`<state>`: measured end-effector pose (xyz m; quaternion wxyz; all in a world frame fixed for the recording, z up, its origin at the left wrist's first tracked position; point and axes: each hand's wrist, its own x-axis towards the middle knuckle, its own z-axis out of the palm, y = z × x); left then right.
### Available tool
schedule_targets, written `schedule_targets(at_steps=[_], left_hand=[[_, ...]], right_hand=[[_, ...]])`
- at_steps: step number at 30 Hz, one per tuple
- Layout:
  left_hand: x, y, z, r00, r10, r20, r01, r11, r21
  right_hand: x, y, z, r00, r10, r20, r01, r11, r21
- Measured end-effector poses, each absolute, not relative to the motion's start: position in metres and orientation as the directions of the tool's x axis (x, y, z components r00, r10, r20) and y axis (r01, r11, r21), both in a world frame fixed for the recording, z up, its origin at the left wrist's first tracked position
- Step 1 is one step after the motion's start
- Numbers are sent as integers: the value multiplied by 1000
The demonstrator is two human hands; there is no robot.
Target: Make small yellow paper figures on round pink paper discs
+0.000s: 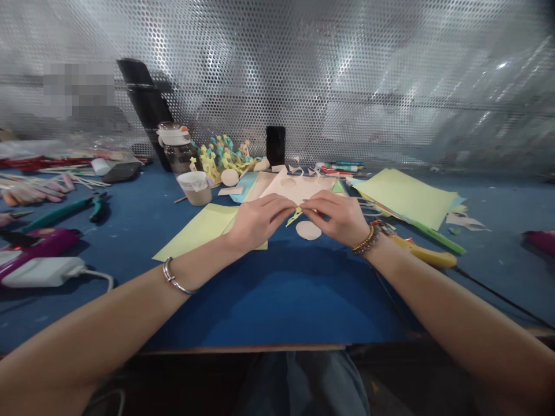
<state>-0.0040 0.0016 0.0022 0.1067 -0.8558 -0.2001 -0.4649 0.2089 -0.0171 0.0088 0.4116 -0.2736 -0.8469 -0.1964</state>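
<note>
Blue table [277, 294] inspected: my left hand [260, 219] and right hand [336, 216] pinch pale card [299, 188]; hard tugging could tear the jagged yellow paper strip [295, 217].

Green-handled pliers [65, 212], water btl [177, 150], upright phone [276, 145], white pwr adapter [41, 271] on blue mat [130, 242]

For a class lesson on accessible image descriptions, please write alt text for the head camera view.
Two bare hands, the left hand and the right hand, pinch a jagged yellow paper scrap above a blue work surface. A peach paper sheet with cut edges lies just beyond them, and a round paper disc lies just below them.
</note>
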Motion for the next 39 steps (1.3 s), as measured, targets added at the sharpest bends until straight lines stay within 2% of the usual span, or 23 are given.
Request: schedule_targets(at_steps=[7, 21, 28, 35, 39], left_hand=[[-4, 2, 2, 488, 251, 836, 473, -881, -11], [-2, -1, 3, 467, 355, 810, 464, -878, 117], [-1, -1, 3, 457, 395, 797, 455, -874, 172], [-1, -3, 2, 392, 515, 762, 526, -805, 274], [-1, -1, -1, 391, 470, 791, 522, -822, 230]], right_hand=[[205, -19, 11, -466, 371, 803, 597, 802, -24], [208, -17, 8, -509, 305, 805, 640, 759, 117], [208, -17, 7, -514, 315, 798, 657, 742, 130], [206, -18, 9, -460, 281, 842, 687, 714, 137], [205, -20, 10, -453, 287, 844, 693, 709, 131]])
